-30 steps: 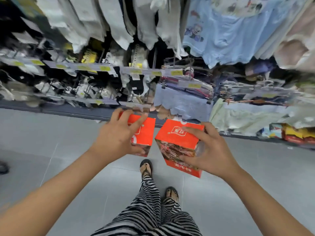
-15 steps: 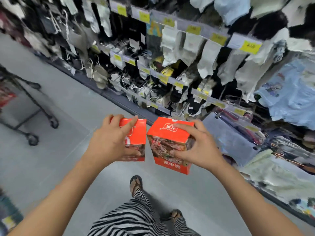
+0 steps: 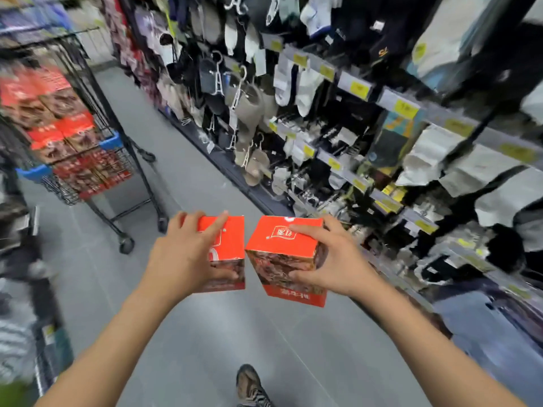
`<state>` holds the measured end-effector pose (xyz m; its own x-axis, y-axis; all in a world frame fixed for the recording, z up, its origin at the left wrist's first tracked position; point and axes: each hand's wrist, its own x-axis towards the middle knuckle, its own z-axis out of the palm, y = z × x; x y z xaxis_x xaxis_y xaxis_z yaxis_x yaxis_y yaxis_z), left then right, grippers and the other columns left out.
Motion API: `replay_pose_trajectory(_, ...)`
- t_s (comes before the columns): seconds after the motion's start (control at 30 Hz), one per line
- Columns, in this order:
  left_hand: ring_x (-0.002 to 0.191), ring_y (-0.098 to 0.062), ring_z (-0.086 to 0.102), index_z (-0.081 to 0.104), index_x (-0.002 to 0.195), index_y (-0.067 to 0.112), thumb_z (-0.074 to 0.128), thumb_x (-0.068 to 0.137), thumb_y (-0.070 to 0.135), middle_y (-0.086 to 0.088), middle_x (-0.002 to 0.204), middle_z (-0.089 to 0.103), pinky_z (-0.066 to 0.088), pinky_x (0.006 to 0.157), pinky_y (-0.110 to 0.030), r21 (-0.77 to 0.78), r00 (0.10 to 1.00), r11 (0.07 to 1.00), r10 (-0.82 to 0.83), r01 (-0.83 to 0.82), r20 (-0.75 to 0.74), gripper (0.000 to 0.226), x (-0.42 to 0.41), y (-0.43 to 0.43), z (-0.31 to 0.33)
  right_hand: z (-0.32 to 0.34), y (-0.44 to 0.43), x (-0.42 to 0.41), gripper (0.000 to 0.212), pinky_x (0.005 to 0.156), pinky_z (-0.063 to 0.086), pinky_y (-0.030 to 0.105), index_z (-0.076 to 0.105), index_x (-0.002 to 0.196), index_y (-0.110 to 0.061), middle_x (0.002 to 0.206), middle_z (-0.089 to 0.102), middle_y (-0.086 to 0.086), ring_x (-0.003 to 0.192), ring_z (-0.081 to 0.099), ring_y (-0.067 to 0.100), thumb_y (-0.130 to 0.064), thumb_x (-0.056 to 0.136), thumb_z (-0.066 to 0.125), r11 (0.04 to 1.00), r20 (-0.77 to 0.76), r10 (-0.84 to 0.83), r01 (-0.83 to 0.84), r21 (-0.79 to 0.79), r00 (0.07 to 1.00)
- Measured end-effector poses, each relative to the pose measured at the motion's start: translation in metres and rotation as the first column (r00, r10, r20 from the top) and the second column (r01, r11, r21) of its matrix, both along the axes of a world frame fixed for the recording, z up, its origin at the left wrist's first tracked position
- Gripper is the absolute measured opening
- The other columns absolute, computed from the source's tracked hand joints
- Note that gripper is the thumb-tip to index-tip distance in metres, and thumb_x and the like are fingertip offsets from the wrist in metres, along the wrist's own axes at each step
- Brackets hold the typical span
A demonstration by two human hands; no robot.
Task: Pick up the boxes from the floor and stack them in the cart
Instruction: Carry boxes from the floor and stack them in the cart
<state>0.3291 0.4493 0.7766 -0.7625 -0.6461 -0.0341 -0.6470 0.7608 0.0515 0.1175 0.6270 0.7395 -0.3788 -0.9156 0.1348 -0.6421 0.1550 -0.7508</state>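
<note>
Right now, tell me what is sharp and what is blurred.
Head view: left box, right box, left hand and right hand are fairly sharp; the cart and the shelves at far right smear with motion blur; the wide-angle lens bends the shelf lines.

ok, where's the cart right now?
Head view, upper left: the cart stands on the aisle floor, loaded with red boxes, ahead and left of the left hand.
</note>
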Motion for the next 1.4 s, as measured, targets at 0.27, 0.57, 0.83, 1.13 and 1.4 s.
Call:
replay_pose_trajectory(0.27, 0.115, -0.035, 0.041, 0.043, 0.142, 0.032, 0.08, 0.041, 0.071, -0.01, 0.12, 0.053, 0.053, 0.067, -0.048, 0.01, 0.998, 0.997, 0.07, -0.07, -0.006, 0.115, 0.031, -0.109, 0.006, 0.014, -0.123, 0.012, 0.075, 0.092, 0.023, -0.003, 0.057, 0.127, -0.04, 0.12, 0.041, -0.008, 0.107, 0.04, -0.007, -0.031, 0.061, 0.09, 0.991, 0.015, 0.134, -0.134, 0.026, 0.991)
replay_pose_trajectory(0.57, 0.112, -0.035, 0.043, 0.041, 0.144, 0.032, 0.046, 0.043, 0.089, -0.011, 0.119, 0.052, 0.053, 0.07, -0.052, -0.02, 0.977, 0.979, 0.201, -0.203, -0.071, 0.116, 0.016, -0.217, 0.001, 0.013, -0.25, -0.022, 0.077, 0.102, 0.037, 0.018, 0.056, 0.127, -0.043, 0.121, 0.043, -0.005, 0.115, 0.046, 0.006, -0.035, 0.059, 0.089, 0.964, 0.054, 0.266, -0.266, 0.0, 0.963)
replay_pose_trajectory(0.83, 0.113, -0.035, 0.043, 0.046, 0.141, 0.031, 0.053, 0.04, 0.092, -0.011, 0.12, 0.054, 0.054, 0.067, -0.05, 0.012, 0.934, 0.937, 0.348, -0.348, -0.079, 0.118, -0.02, -0.302, 0.0, 0.009, -0.378, -0.079, 0.077, 0.101, 0.035, 0.015, 0.058, 0.126, -0.041, 0.119, 0.045, -0.003, 0.114, 0.046, 0.005, -0.033, 0.057, 0.09, 0.921, 0.064, 0.388, -0.389, 0.003, 0.919)
replay_pose_trajectory(1.13, 0.117, -0.033, 0.039, 0.043, 0.143, 0.03, 0.072, 0.044, 0.076, -0.01, 0.126, 0.051, 0.048, 0.083, -0.048, 0.069, 0.813, 0.817, 0.576, -0.572, -0.081, 0.113, -0.018, -0.37, 0.0, -0.003, -0.522, -0.095, 0.077, 0.102, 0.04, 0.021, 0.059, 0.124, -0.042, 0.116, 0.047, 0.001, 0.112, 0.051, 0.011, -0.034, 0.055, 0.091, 0.811, 0.1, 0.585, -0.585, -0.032, 0.805)
replay_pose_trajectory(1.4, 0.118, -0.032, 0.035, 0.035, 0.146, 0.032, 0.054, 0.045, 0.084, -0.01, 0.127, 0.046, 0.05, 0.083, -0.052, 0.028, 0.76, 0.762, 0.648, -0.647, -0.052, 0.115, 0.052, -0.486, -0.027, -0.023, -0.667, -0.039, 0.077, 0.104, 0.042, 0.027, 0.057, 0.126, -0.04, 0.122, 0.046, 0.001, 0.117, 0.049, 0.012, -0.029, 0.058, 0.092, 0.754, 0.142, 0.651, -0.656, -0.011, 0.746)
